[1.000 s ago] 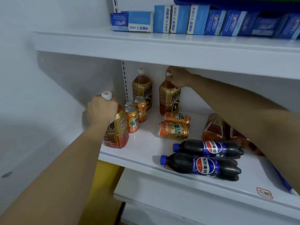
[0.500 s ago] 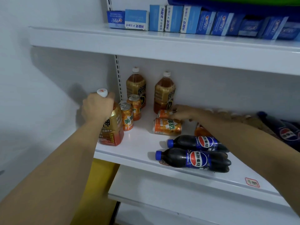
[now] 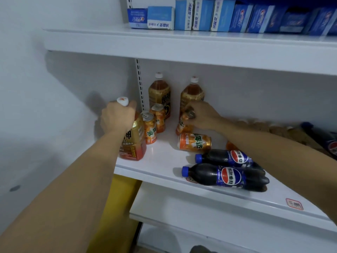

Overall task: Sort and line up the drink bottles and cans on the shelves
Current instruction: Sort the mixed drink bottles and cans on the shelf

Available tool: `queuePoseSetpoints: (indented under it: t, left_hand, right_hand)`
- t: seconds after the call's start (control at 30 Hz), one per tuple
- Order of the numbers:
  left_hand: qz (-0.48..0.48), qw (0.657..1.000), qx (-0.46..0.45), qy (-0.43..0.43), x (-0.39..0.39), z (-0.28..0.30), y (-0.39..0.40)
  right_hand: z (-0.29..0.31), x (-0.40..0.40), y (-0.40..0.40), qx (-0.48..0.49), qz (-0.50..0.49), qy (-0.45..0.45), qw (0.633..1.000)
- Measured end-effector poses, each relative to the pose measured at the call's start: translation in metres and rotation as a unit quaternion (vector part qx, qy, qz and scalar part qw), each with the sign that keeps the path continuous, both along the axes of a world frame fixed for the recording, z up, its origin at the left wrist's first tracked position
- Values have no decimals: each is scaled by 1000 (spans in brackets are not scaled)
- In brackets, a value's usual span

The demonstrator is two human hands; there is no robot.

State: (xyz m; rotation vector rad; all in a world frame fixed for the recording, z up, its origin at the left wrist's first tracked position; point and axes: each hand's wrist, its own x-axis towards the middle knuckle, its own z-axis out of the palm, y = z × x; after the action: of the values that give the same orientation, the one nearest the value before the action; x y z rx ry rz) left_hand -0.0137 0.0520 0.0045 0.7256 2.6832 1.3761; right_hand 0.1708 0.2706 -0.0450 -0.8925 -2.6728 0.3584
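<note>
So both hands were in on the middle shelf (image 3: 164, 167) at this point. The left hand (image 3: 116, 117) was wrapped round the neck of a big tea bottle (image 3: 132, 143) standing upright near the shelf's front left corner, white cap poking out above the knuckles. The right hand (image 3: 202, 115) was curled over the top end of an orange can (image 3: 183, 125), which was tipped at an angle, bottom edge on the shelf. That can sat right in front of one of the two upright tea bottles at the back wall (image 3: 191, 94); the other back bottle (image 3: 159, 92) stood between the two hands, further in.

Just right of the left hand, two upright orange cans (image 3: 151, 130) stood one behind the other, the nearer one touching or almost touching the big bottle, hard to say which. Just below the right hand, nearer the shelf's front, another orange can lay on its side (image 3: 194, 142). Nearer still, two cola bottles (image 3: 224, 177) lay side by side under the right forearm, blue caps pointing left.

Past the right wrist there were some more bottles lying down, too blurry to sort out. Above both hands, the upper shelf (image 3: 182, 44) carried a row of blue boxes (image 3: 218, 15).
</note>
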Motion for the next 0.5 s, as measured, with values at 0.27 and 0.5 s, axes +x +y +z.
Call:
queuePoseSetpoints:
  t: [0.27, 0.5]
  left_hand:
    - [-2, 1000, 10, -7, 1, 0, -3]
    - [1, 1000, 4, -3, -4, -4, 1]
  right_hand:
    - [-5, 2, -17, -78, -26, 46, 996]
    - [-14, 47, -17, -182, 29, -247, 951]
